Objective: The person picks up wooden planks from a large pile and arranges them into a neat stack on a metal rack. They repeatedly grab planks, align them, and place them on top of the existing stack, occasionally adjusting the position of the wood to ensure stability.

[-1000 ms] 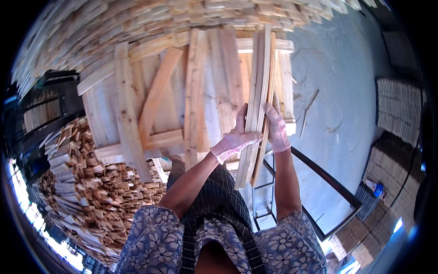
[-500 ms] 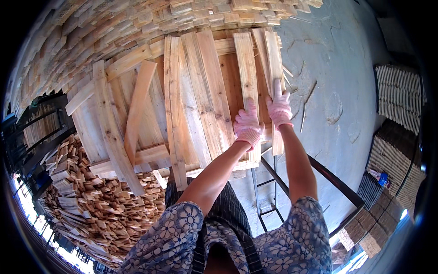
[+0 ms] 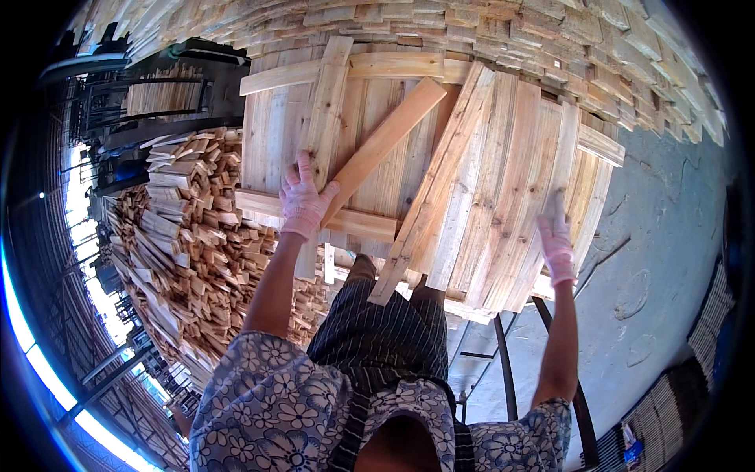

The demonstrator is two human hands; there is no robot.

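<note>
My left hand (image 3: 305, 203), in a pink-and-white work glove, straddles a loose plank (image 3: 326, 102) at the left of a wooden panel. Its fingers lie along the plank's left edge and the thumb at the right edge. A reddish board (image 3: 393, 141) slants up from beside that thumb. My right hand (image 3: 555, 236), gloved alike, rests by a pale plank (image 3: 561, 157) near the panel's right side, fingers stretched out. Between the hands, a long knotty plank (image 3: 440, 169) lies aslant beside several planks (image 3: 503, 189) set side by side. Crosspieces (image 3: 397, 64) run along the panel's far edge.
Stacked boards (image 3: 503, 31) rise beyond the panel. A heap of short wood pieces (image 3: 181, 236) lies at the left. Dark metal bars (image 3: 507, 370) stand below right, over a grey floor (image 3: 629, 259) with scattered sticks. Bundled slats (image 3: 653, 417) sit at the lower right.
The view has swung left and turned. My left hand has gone from the right-side planks to the left loose plank. Gaps between the right-side planks look closed; my right hand stays near them.
</note>
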